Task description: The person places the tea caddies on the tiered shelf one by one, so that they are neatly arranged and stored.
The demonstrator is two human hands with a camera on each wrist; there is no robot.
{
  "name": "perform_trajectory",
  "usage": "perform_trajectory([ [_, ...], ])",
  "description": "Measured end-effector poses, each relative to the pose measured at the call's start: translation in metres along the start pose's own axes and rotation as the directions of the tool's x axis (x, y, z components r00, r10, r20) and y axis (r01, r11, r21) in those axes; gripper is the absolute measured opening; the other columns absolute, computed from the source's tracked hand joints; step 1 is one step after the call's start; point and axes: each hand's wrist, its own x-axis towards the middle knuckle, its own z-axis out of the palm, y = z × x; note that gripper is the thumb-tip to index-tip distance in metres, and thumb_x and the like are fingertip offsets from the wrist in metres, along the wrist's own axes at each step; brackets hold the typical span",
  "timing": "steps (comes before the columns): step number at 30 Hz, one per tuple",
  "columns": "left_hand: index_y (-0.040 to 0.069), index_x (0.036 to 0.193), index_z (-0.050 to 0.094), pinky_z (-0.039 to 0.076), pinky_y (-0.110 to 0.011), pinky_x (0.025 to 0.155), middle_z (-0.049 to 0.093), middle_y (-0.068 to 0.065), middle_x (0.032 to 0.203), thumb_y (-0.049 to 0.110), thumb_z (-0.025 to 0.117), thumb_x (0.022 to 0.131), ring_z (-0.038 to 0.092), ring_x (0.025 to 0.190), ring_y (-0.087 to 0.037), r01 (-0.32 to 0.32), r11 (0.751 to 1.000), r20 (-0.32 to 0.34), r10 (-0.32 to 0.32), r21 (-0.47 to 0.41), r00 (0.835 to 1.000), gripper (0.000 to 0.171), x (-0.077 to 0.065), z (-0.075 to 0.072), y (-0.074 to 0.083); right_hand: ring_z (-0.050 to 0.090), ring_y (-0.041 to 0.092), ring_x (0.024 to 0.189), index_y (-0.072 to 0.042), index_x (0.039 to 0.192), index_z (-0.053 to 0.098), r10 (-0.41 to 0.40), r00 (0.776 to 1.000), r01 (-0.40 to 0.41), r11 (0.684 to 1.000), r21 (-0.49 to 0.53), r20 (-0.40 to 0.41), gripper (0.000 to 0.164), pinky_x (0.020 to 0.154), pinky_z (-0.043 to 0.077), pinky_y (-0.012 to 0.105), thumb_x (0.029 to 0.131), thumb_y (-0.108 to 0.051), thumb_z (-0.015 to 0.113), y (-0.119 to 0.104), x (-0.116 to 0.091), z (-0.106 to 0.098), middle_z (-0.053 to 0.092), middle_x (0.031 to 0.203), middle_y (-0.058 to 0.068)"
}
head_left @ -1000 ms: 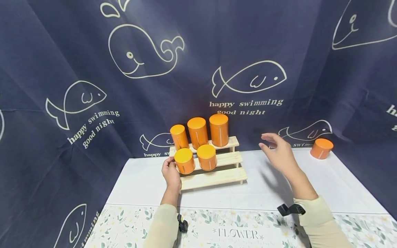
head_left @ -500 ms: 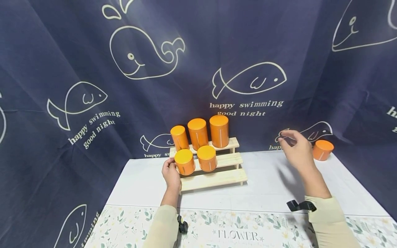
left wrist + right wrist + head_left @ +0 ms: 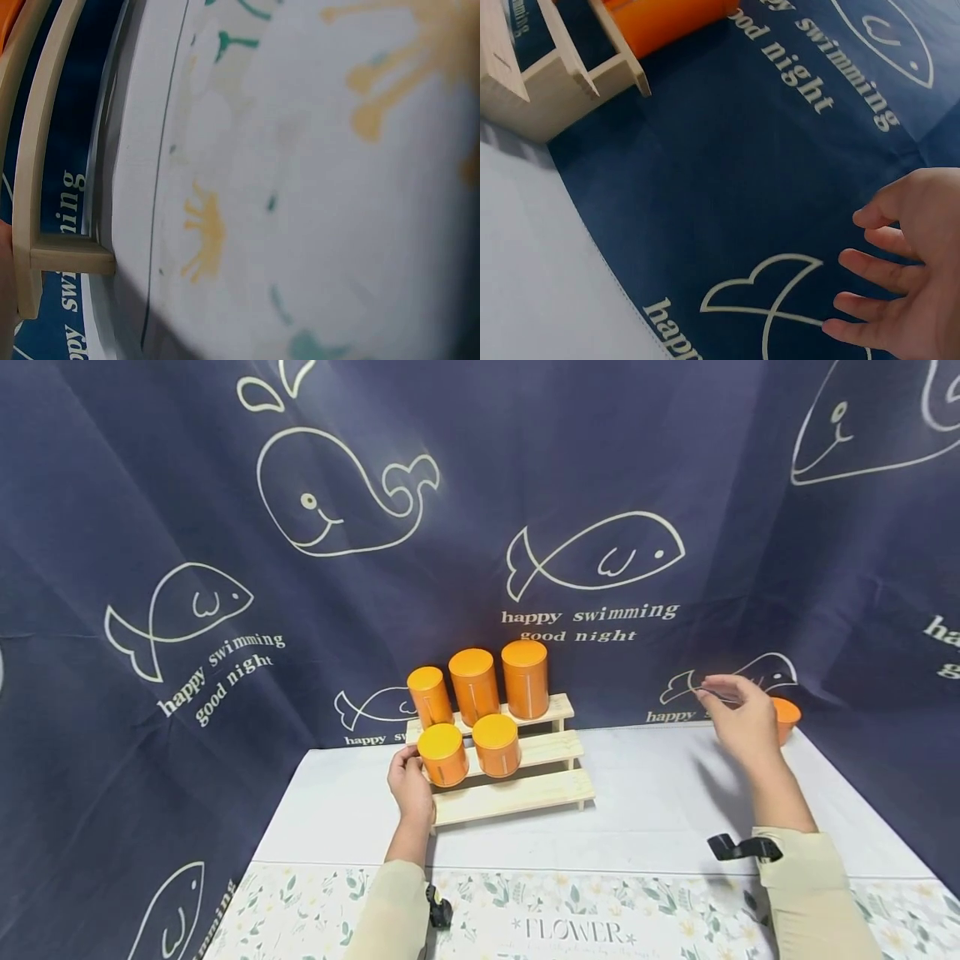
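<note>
A three-step wooden rack (image 3: 517, 796) stands on the white table, bearing orange cylindrical canisters. On its top step are a narrow canister (image 3: 431, 697) and two wider ones, a middle canister (image 3: 474, 687) and a right-hand canister (image 3: 526, 681). The middle step holds two shorter canisters, the left one (image 3: 443, 756) and the right one (image 3: 497, 746). My left hand (image 3: 411, 789) grips the rack's left end, its fingertips partly hidden beside the left short canister. Held in the air at right, my right hand (image 3: 750, 727) has loosely bent fingers and nothing in them. It partly covers another short canister (image 3: 786, 718).
Dark blue cloth (image 3: 600, 468) with whale and fish drawings hangs behind and at both sides. A floral mat (image 3: 570, 902) marked FLOWER lies along the table's front. White tabletop (image 3: 637, 802) stretches between the rack and my right hand.
My right hand has moved right, away from the rack, and now overlaps the far-right canister in the head view. The left hand stays at the rack's left end.
</note>
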Motion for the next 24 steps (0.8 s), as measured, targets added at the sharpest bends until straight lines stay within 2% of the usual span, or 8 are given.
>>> perform_trajectory([
  [2,0.001,0.102,0.067,0.050,-0.020,0.093,0.064,0.002,0.105,-0.008,0.044,0.098,0.058,0.105,-0.010,0.002,1.000,0.002,-0.002,0.000,1.000,0.024,0.000,0.000,0.000,0.051,-0.024,0.090,0.003,0.128,0.068,0.024,1.000,-0.024,1.000,0.017,-0.001,0.035,0.083,0.040,0.000,0.100,-0.019,0.069,0.005,0.002,-0.002,0.056,0.093,-0.040],
  [3,0.001,0.101,0.067,0.050,-0.020,0.093,0.064,0.002,0.105,-0.008,0.044,0.098,0.058,0.105,-0.010,0.002,1.000,0.003,-0.002,-0.002,1.000,0.025,0.000,0.000,-0.001,0.050,-0.024,0.090,0.003,0.129,0.068,0.049,0.999,-0.049,0.999,0.014,-0.007,0.037,0.083,0.039,0.000,0.101,-0.020,0.069,0.007,0.003,-0.003,0.056,0.094,-0.041],
  [6,0.001,0.101,0.067,0.050,-0.019,0.092,0.064,0.002,0.104,-0.009,0.045,0.098,0.058,0.104,-0.010,0.000,1.000,0.002,0.000,-0.005,1.000,0.024,0.000,0.000,0.000,0.053,-0.015,0.094,-0.003,0.135,0.067,0.157,0.987,-0.158,0.987,-0.029,-0.042,0.041,0.087,0.039,0.007,0.101,-0.027,0.068,0.014,0.007,-0.007,0.071,0.113,-0.021],
  [9,0.002,0.101,0.067,0.050,-0.018,0.090,0.065,0.002,0.104,-0.008,0.045,0.098,0.059,0.101,-0.008,-0.002,1.000,0.001,0.002,0.001,1.000,0.024,0.000,0.000,0.000,0.061,0.012,0.120,-0.005,0.138,0.066,0.219,0.971,-0.225,0.973,-0.052,-0.095,0.044,0.107,0.043,0.023,0.100,-0.026,0.067,0.023,0.011,-0.009,0.064,0.144,0.008],
  [11,0.003,0.100,0.067,0.050,-0.018,0.090,0.065,0.001,0.105,-0.007,0.045,0.099,0.059,0.100,-0.007,-0.004,1.000,0.002,0.004,0.002,1.000,0.024,0.000,-0.001,0.000,0.053,0.029,0.139,-0.003,0.138,0.066,0.216,0.968,-0.223,0.974,-0.040,-0.132,0.044,0.121,0.037,0.036,0.098,-0.022,0.067,0.030,0.014,-0.010,0.057,0.152,0.017],
  [13,0.004,0.100,0.067,0.050,-0.018,0.089,0.065,0.000,0.105,-0.007,0.044,0.100,0.060,0.098,-0.007,-0.006,1.000,0.004,0.006,-0.001,1.000,0.025,0.001,-0.001,0.001,0.040,0.037,0.152,0.000,0.139,0.064,0.206,0.967,-0.212,0.977,-0.028,-0.151,0.046,0.129,0.026,0.046,0.097,-0.018,0.067,0.039,0.016,-0.011,0.051,0.157,0.021],
  [19,0.006,0.098,0.067,0.050,-0.019,0.090,0.066,-0.003,0.106,-0.007,0.045,0.099,0.059,0.099,-0.008,-0.014,1.000,0.000,0.014,0.002,1.000,0.026,0.001,-0.001,0.002,0.011,0.040,0.161,-0.002,0.154,0.049,0.296,0.949,-0.301,0.953,-0.023,-0.109,0.060,0.132,0.012,0.053,0.099,-0.021,0.062,0.065,0.019,-0.015,0.021,0.174,0.017],
  [24,0.006,0.097,0.068,0.050,-0.021,0.090,0.066,0.000,0.103,-0.009,0.045,0.097,0.059,0.098,-0.008,-0.013,1.000,0.006,0.013,-0.009,1.000,0.027,0.000,-0.002,-0.001,0.005,0.044,0.161,-0.003,0.161,0.037,0.362,0.928,-0.366,0.930,-0.035,-0.086,0.069,0.132,0.011,0.056,0.099,-0.022,0.061,0.083,0.019,-0.016,0.009,0.174,0.024],
])
